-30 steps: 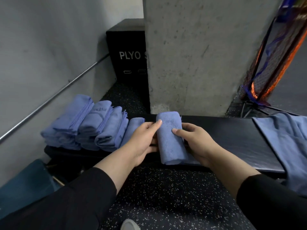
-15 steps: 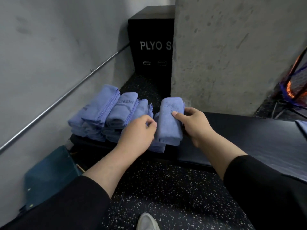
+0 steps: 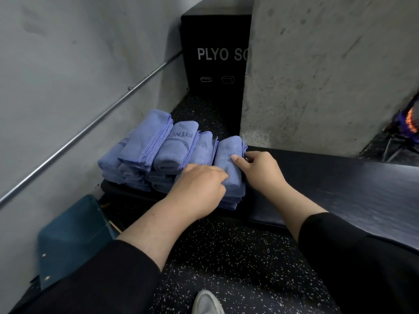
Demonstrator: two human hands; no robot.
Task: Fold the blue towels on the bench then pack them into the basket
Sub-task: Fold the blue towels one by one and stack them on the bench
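A folded blue towel (image 3: 229, 155) lies on top of other folded towels at the right end of a row on the black bench (image 3: 328, 177). My left hand (image 3: 199, 189) grips its near left edge with curled fingers. My right hand (image 3: 260, 171) holds its right side, thumb on top. Several more folded blue towels (image 3: 158, 148) are stacked in the row to the left, one printed with "FITNESS". No basket can be made out for certain.
A concrete pillar (image 3: 328, 75) rises behind the bench, with a black plyo box (image 3: 215, 60) to its left. A metal rail (image 3: 90, 128) runs along the left wall. A dark teal object (image 3: 72, 239) sits on the speckled floor at lower left. My shoe (image 3: 206, 302) shows at the bottom.
Both hands carried the folded towel left along the bench and set it on the right end of the towel row. The unfolded towel at the right has left the view.
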